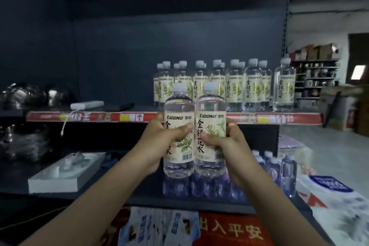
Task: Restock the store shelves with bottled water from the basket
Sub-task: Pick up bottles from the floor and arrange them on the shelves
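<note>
Bottled water is in transit: two upright bottles, touching side by side, are held before the shelf [89,117]. The left grip [159,142] grasps the left bottle [179,104]; the right grip [226,146] grasps the right bottle [211,106]. A stocked row [235,84] stands on the shelf at 1 o'clock of the pair. Judged step in hand: carry to shelf. Next move calls for raising both over the shelf lip and setting them at 9 o'clock of the row, clear of neighbours.

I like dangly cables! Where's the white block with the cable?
Head view: the white block lies on the upper shelf, left of the standing bottles, its cable hanging over the red shelf edge.
</note>
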